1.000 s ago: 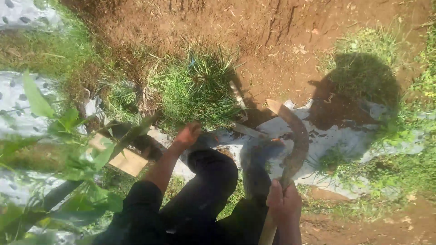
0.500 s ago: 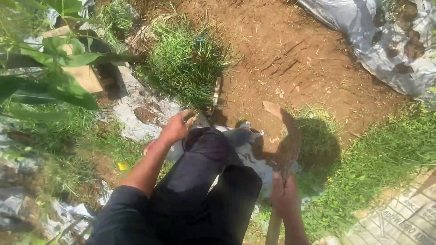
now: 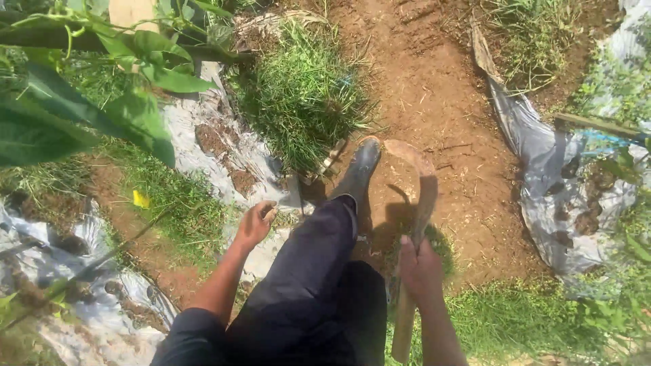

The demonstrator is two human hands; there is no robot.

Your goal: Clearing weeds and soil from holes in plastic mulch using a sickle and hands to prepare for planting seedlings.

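My right hand (image 3: 419,270) grips the wooden handle of a curved sickle (image 3: 420,177), whose rusty blade arcs over bare brown soil. My left hand (image 3: 255,224) hangs loosely curled beside my left thigh, apparently with nothing in it. My left leg in dark trousers ends in a black rubber boot (image 3: 357,172) set on the soil next to a thick clump of grass (image 3: 302,95).
Grey plastic mulch sheets lie at the left (image 3: 224,156) and the right (image 3: 549,176), weighed with clods of earth. Large green leaves (image 3: 81,102) overhang the upper left. Grass covers the lower right. A wooden plank (image 3: 133,11) shows at the top.
The view has swung left and tilted. My left boot has stepped forward onto the soil by the grass clump. The right hand still holds the sickle, now lower in front of me.
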